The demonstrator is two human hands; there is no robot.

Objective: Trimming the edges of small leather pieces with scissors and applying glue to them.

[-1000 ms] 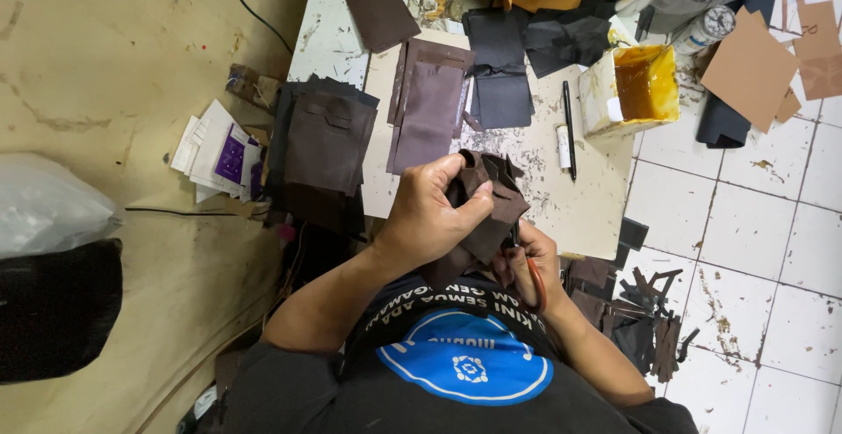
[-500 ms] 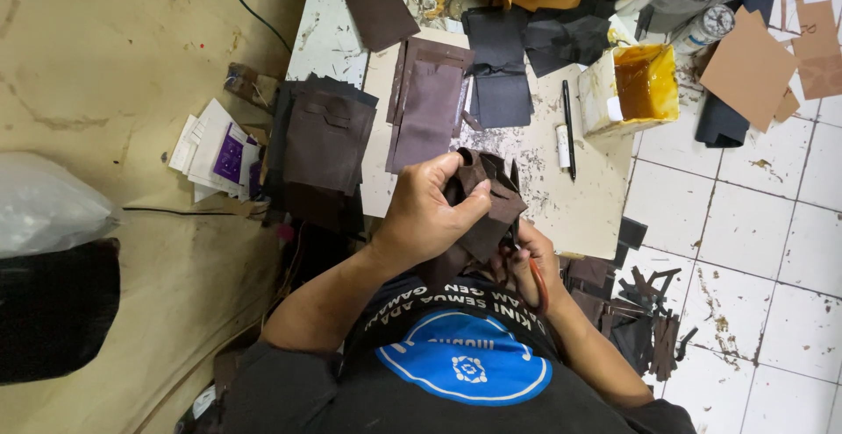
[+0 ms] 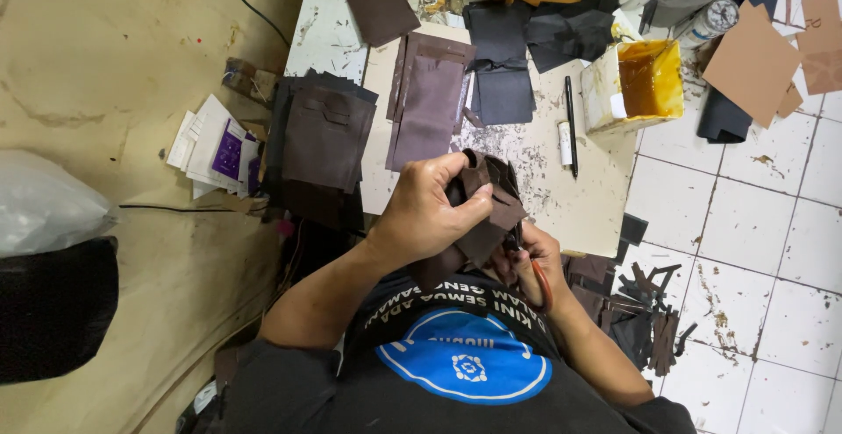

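Left hand (image 3: 425,215) grips the dark brown leather piece (image 3: 487,202); right hand (image 3: 535,263) holds red-handled scissors (image 3: 537,278) against it. Trimming appears underway; offcuts (image 3: 645,311) lie on the floor.

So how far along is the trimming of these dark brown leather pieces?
Done: dark offcut strips litter the tiled floor. In hand: the left hand grips a folded dark brown leather piece while the right hand works orange-handled scissors at it. Left: a stack of brown leather panels lies on the table.
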